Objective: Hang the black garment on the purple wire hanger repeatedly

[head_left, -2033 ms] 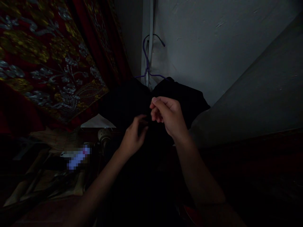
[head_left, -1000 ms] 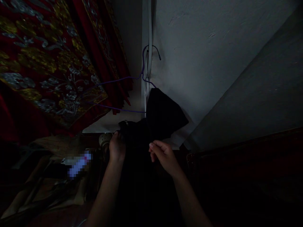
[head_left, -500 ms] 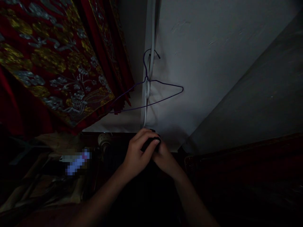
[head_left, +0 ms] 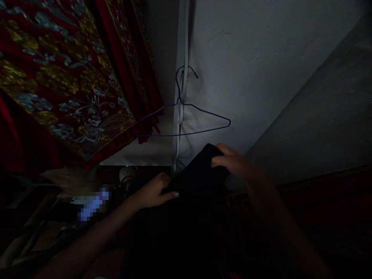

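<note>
A dark piece of cloth (head_left: 194,178), perhaps a garment, is stretched between my two hands; its lower part fades into the dark. My left hand (head_left: 159,190) grips its left edge, thumb over the front. Higher up, my right hand (head_left: 231,159) pinches the upper right corner, so the top edge slants up to the right. Above the cloth a thin purple wire hanger (head_left: 203,132) hangs against the wall, its hook beside a pale cord. Nothing hangs on the hanger, and neither hand touches it.
Red cloth with gold and silver embroidery (head_left: 69,85) hangs at the upper left, overlapping the hanger's left end. A pale vertical cord (head_left: 186,35) runs down the white wall (head_left: 232,69). At the lower left are dim wooden pieces and a blurred blue patch (head_left: 93,205).
My hands were together around a dark bundle. They have moved apart, the right one up and to the right, spreading the cloth. The hanger appears slightly turned and lower in view.
</note>
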Tool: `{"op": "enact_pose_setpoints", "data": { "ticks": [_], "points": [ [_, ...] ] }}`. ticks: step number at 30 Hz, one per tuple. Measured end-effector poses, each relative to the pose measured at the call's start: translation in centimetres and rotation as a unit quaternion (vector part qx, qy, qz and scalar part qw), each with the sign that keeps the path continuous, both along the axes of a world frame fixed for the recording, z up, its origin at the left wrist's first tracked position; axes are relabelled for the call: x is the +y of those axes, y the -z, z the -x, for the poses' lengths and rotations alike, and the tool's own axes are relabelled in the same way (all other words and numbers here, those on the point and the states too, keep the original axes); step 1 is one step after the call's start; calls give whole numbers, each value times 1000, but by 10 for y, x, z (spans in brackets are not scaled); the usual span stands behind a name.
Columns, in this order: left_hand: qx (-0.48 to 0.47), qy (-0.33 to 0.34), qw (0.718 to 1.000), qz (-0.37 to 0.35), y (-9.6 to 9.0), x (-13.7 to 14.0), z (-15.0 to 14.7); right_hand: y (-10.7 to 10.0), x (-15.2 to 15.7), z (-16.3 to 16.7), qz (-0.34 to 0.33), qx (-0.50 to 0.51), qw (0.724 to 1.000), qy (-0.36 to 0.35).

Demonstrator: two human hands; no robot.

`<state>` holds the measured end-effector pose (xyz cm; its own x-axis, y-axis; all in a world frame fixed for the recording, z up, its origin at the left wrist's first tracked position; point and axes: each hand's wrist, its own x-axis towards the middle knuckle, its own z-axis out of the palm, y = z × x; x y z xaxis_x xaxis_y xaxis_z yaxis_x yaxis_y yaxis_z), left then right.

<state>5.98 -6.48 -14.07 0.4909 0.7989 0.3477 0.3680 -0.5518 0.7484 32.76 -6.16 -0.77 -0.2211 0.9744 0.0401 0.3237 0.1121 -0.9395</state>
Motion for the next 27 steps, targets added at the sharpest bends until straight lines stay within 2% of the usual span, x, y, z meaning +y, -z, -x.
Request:
{"op": "enact_pose_setpoints", "data": {
  "ticks": [2,4,6,10,14,18,22,25,27],
  "points": [
    [94,1,995,-18,-3,15,25,-9,11,-8,-109,-40,993,2],
    [151,-37,988,-10,-10,31,50,-10,28,-9,-207,-56,977,7],
    [163,-78,984,10,-18,40,72,1,49,-5,-257,-51,965,22],
    [187,-102,977,26,-34,39,94,39,87,4,-217,-26,975,33],
    [234,-161,959,6,-45,36,103,65,95,3,-213,-7,974,80],
    [236,-196,949,-71,-61,46,101,62,79,-9,-257,-29,958,122],
    [202,-221,945,-134,-83,54,86,52,68,-19,-262,-42,956,123],
    [192,-224,950,-98,-92,55,76,47,63,-23,-262,-37,955,134],
    [198,-206,958,-16,-92,57,74,47,61,-25,-262,-35,954,141]
  ]
}}
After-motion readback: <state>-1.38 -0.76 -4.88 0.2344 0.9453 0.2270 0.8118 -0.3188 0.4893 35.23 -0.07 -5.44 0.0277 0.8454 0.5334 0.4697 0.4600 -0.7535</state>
